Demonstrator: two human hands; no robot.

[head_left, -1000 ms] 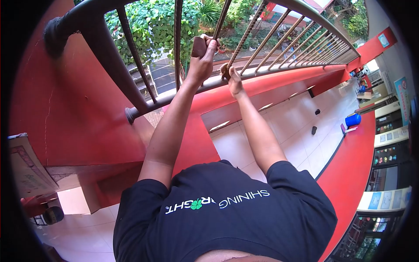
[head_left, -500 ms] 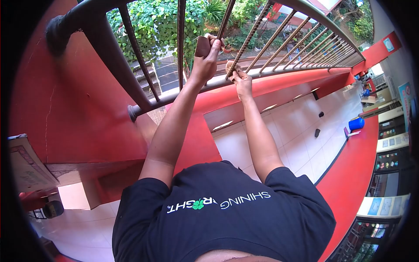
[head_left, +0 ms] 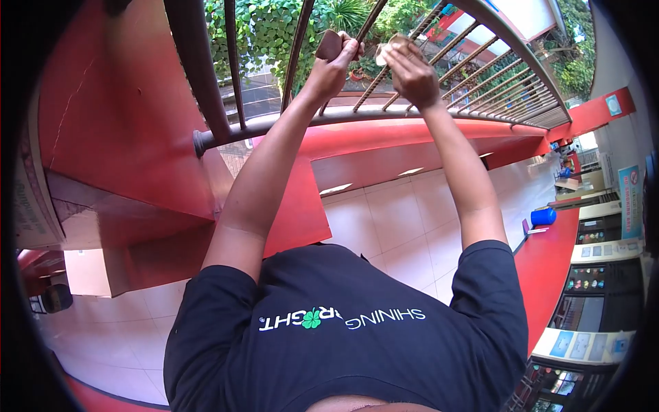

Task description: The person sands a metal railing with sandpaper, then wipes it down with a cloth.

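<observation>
My left hand point(head_left: 338, 63) is closed around an upright railing bar point(head_left: 371, 22), with a dark brown piece of sandpaper point(head_left: 328, 45) sticking out on its left side. My right hand point(head_left: 416, 77) pinches a lighter tan piece of sandpaper point(head_left: 382, 55), bent between the fingers and slightly blurred. It overlaps a ribbed bar point(head_left: 371, 90) of the metal railing in this view, a little right of my left hand. Both hands are above the railing's bottom rail point(head_left: 357, 115), my arms stretched forward.
A red wall point(head_left: 110, 123) with a crack stands at the left, and a red ledge point(head_left: 384, 134) runs below the railing. Leafy plants point(head_left: 257, 34) grow beyond the bars. A cardboard box point(head_left: 89, 271) is at lower left; a blue container point(head_left: 543, 217) stands on the right.
My right hand has moved up and away from the bar's lower part, turning its back toward me. My left hand stays on its bar, and the whole view has shifted slightly.
</observation>
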